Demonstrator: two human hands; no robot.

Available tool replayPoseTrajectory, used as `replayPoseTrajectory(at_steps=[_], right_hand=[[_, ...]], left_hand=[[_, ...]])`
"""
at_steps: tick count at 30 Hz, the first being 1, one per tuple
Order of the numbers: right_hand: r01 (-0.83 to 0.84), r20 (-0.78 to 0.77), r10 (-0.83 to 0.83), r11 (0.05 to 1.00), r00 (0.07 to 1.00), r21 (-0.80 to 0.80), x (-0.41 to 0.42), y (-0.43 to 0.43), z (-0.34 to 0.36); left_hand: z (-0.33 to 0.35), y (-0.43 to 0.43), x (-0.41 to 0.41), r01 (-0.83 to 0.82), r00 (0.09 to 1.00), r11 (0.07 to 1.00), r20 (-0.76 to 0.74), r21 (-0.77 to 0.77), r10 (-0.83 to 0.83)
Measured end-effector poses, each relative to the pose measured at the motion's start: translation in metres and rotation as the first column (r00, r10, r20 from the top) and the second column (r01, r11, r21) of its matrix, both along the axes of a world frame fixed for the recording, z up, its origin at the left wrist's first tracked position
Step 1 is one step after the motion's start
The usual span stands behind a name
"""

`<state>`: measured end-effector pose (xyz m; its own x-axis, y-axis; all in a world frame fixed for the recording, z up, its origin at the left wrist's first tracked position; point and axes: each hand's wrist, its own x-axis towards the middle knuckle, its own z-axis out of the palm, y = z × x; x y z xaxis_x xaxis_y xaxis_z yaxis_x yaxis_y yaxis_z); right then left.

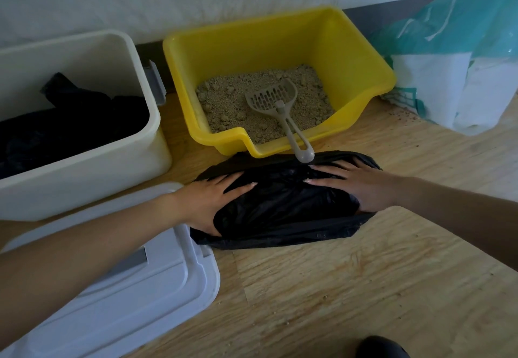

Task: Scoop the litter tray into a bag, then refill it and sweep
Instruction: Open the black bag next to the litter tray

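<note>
Nearest, front-left of the yellow litter tray (364, 49), lies a white lid (157, 287). Just in front of the tray a black bag (283, 206) sits on the floor (336, 287), with the left hand (215, 197) and right hand (358, 186) pressed flat on it, fingers straight and spread. The tray holds clumpy tan litter (232, 105) and a grey scoop (273, 96) whose handle overhangs the front lip; left of the tray, a white bin (84, 167) holds crumpled black plastic (70, 116).

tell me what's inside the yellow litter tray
The yellow tray holds beige litter with several clumps, and a grey slotted scoop lies on it, its handle poking out over the low front lip. Anything buried under the litter surface or beneath the scoop head is hidden.
</note>
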<state>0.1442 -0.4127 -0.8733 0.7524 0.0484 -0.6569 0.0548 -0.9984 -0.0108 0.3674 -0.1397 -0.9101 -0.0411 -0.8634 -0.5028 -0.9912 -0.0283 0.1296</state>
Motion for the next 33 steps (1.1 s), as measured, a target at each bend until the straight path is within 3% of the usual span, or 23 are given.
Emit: replayPoseTrajectory(at_steps=[3, 6, 9, 12, 16, 22, 27, 33], right_hand=[[0.021, -0.016, -0.020, 0.997, 1.000, 0.072, 0.005, -0.006, -0.003], [0.017, 0.201, -0.063, 0.974, 0.978, 0.225, 0.009, -0.010, 0.003], [-0.042, 0.514, -0.122, 0.954, 0.849, 0.295, 0.013, -0.002, 0.012], [0.000, 0.649, -0.242, 0.937, 0.721, 0.350, 0.021, 0.011, 0.023], [0.065, 0.687, -0.351, 0.912, 0.636, 0.406, 0.038, 0.020, 0.044], [0.148, 0.683, -0.483, 0.860, 0.548, 0.489, 0.059, 0.026, 0.063], [0.230, 0.673, -0.570, 0.816, 0.471, 0.530, 0.078, 0.025, 0.064], [0.290, 0.604, -0.672, 0.736, 0.429, 0.612, 0.105, 0.028, 0.058]], left_hand=[[-0.004, 0.000, 0.001, -0.029, 1.000, 1.000, -0.003, 0.005, 0.029], [-0.008, -0.001, 0.002, -0.050, 0.999, 0.999, 0.013, -0.007, 0.050], [0.001, -0.005, 0.003, -0.017, 1.000, 0.998, 0.005, -0.060, 0.017], [0.020, -0.013, 0.001, 0.057, 0.997, 0.989, -0.035, -0.138, -0.062], [0.055, -0.025, -0.007, 0.061, 0.992, 0.957, -0.089, -0.285, -0.090], [0.084, -0.035, -0.008, 0.066, 0.987, 0.750, -0.067, -0.659, -0.146], [0.090, -0.027, 0.006, -0.021, 0.999, 0.653, -0.044, -0.757, -0.018], [0.090, -0.012, 0.010, -0.013, 0.996, 0.644, 0.046, -0.765, 0.074]])
